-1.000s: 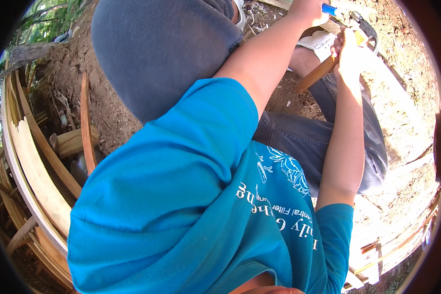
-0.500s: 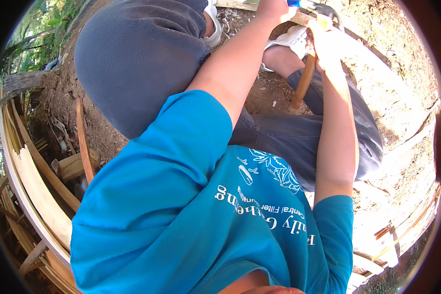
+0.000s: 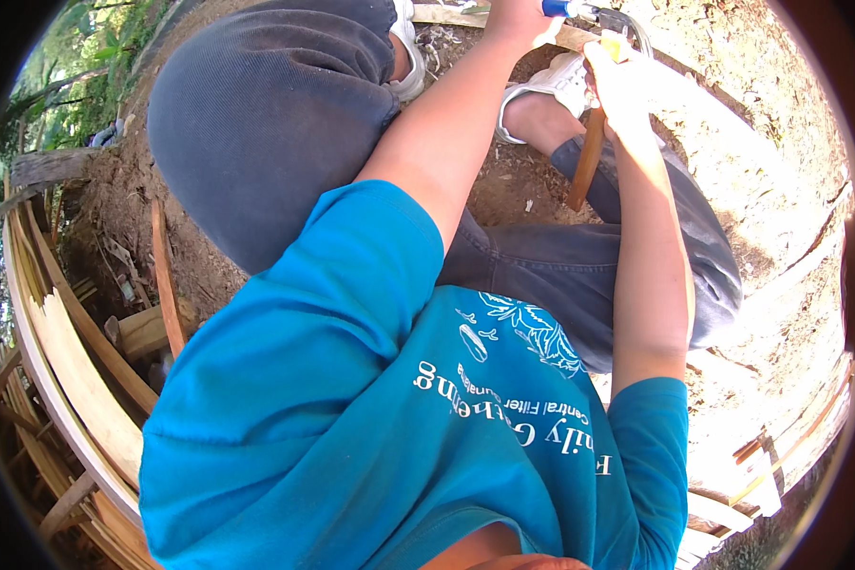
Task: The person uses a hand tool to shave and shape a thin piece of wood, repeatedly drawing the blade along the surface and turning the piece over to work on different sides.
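Note:
At the top edge my left hand (image 3: 520,23) is closed round the blue grip (image 3: 555,8) of a hammer. The hammer's metal shaft runs right to a dark curved head (image 3: 639,30), partly cut off by the frame. Just below that head, my right hand (image 3: 625,93) wraps round a brown wooden handle (image 3: 589,157), which points down toward my lap. A bright yellow-orange part (image 3: 616,46) shows above the fingers. What this handle belongs to is hard to make out in the glare. A pale wooden strip (image 3: 572,38) lies behind my hands.
My bent legs in dark trousers (image 3: 266,114) surround the work, with white shoes (image 3: 565,81) close to my hands. Split wood strips and a curved pale rail (image 3: 76,380) stand at the left. Bare soil (image 3: 769,171) glares in sunlight at the right, with more strips (image 3: 760,465) lower down.
The left hand and the hammer have shifted slightly left. My right hand and the wooden handle have also moved a little; both grips stay the same.

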